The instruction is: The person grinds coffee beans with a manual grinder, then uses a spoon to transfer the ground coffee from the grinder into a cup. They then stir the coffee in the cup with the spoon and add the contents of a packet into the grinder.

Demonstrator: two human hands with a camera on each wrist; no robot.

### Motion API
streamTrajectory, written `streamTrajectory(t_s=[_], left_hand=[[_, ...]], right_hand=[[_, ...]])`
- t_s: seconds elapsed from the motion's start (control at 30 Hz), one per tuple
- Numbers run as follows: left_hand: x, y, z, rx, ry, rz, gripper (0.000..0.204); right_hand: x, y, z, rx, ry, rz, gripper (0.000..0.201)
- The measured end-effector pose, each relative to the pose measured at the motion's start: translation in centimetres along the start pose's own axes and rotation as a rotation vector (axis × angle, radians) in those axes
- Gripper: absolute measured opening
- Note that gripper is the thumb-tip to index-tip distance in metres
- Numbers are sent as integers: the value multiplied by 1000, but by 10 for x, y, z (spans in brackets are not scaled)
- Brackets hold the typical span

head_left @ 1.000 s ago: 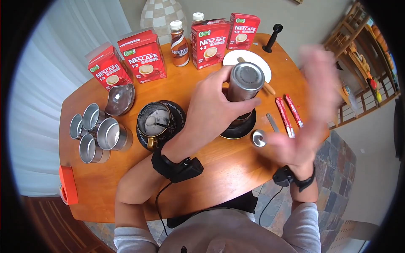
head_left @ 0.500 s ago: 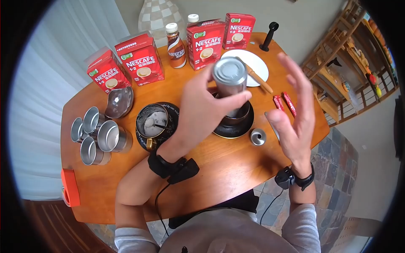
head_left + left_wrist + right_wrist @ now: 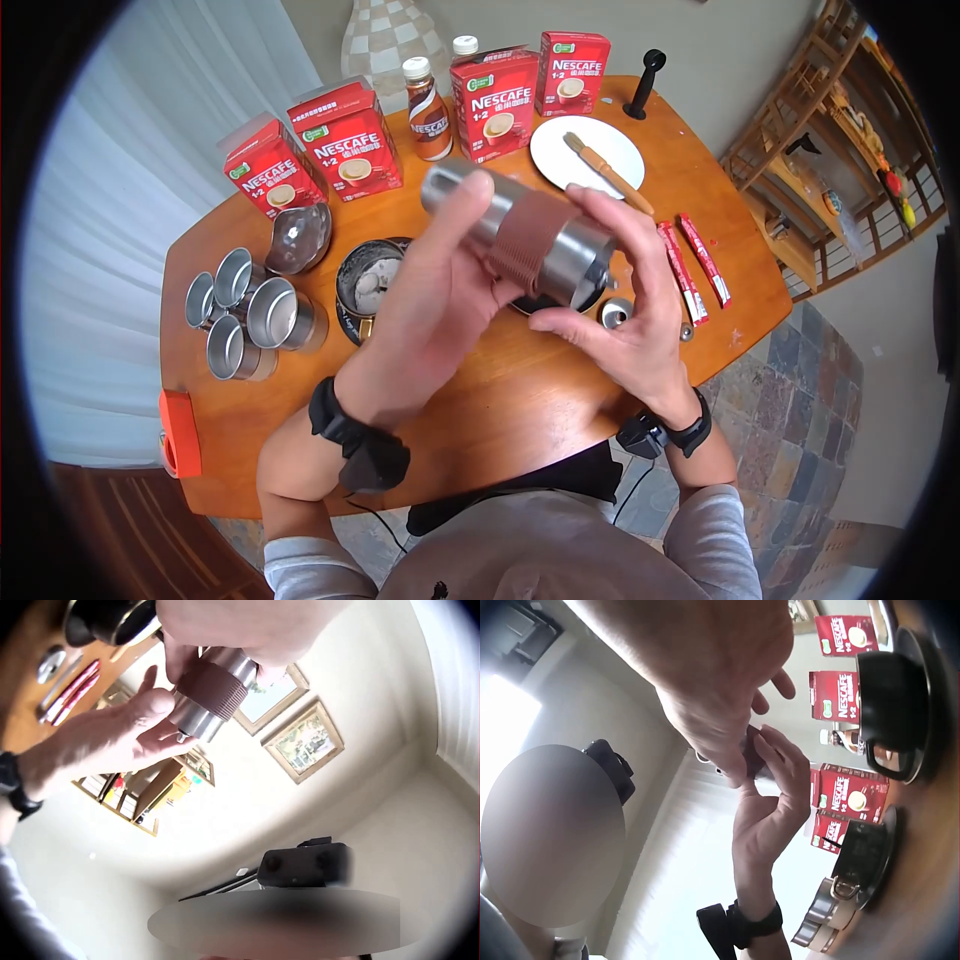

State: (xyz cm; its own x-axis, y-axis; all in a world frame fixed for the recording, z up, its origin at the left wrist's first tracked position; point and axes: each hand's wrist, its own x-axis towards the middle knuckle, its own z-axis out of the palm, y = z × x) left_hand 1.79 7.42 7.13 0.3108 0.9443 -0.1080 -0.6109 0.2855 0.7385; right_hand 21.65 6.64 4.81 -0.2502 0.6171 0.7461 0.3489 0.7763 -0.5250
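The left hand (image 3: pixel 425 325) grips the cylinder (image 3: pixel 535 235), thumb across its left end. It is tilted above the table (image 3: pixel 520 400), between the left and right edges. The right hand (image 3: pixel 640 335), fingers and thumb parted, flanks the cylinder's right end; contact is unclear.

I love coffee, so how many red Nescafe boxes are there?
4: leftmost box and second box, left of the front bottle; third box and rightmost box, right of it. Others could hide behind.
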Motion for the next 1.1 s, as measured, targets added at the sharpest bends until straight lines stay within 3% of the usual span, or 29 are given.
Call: streamTrajectory(t_s=[0.13,0.17,0.3,0.4,0.5,0.6,0.7,0.8,0.9,1.0,1.1], left_hand=[[-35,-11,3,-60,54,-197,46],[-37,-19,-11,-111,-46,-183,42],[-56,-36,-21,-73,36,-232,43],[-73,-25,-34,-44,10,-539,48],[-77,-20,-84,-51,-184,-800,45],[-90,-14,-74,618,79,-609,41],[-94,-46,-88,1178,97,-18,50],[-87,-57,-79,1194,112,240,65],[-74,-47,-75,1338,24,319,68],[-62,-49,-77,1195,-43,325,67],[-59,-51,-76,1111,-35,130,62]], right_hand=[[-1,-7,14,129,29,-183,73],[-2,-11,13,136,8,-201,70],[-14,-28,13,112,-93,-123,64],[-20,-36,17,87,-147,-16,61],[-27,-35,22,47,-224,110,59],[-34,-31,34,-7,-242,178,58],[-37,-32,44,-34,-232,210,63],[-40,-30,50,-40,-223,221,74],[-41,-28,51,-33,-240,199,80],[-32,-25,39,-8,-208,145,80],[-19,-11,14,61,-114,137,85]])
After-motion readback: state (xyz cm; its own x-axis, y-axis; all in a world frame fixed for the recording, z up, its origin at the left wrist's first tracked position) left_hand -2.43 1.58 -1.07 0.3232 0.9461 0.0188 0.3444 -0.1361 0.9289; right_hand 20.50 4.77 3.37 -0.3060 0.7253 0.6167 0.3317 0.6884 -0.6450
